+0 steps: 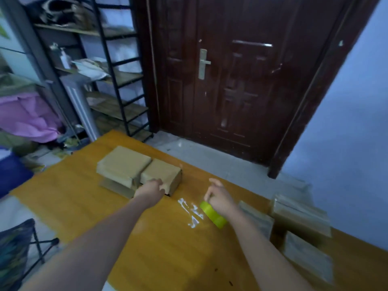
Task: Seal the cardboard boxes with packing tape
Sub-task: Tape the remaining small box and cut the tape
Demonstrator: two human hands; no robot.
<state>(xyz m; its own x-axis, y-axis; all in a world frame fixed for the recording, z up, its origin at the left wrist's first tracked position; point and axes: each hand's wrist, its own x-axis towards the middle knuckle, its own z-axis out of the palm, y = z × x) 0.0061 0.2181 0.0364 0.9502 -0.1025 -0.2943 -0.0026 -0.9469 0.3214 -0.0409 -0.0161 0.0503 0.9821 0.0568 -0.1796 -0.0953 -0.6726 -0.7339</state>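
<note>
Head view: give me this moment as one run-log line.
left hand: grips near edge of small cardboard box | right hand: holds green tape roll | taped boxes: table's right side

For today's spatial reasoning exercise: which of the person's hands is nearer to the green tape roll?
Right. The right hand grips the green tape roll just above the table. The left hand is off to the left, touching the small cardboard box.

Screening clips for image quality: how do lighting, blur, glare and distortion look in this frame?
Head view: dim, bluish light; motion blur softens the cardboard boxes and both hands; a white glare patch lies on the table beside the green tape roll; wide-angle distortion bends the door frame.
</note>
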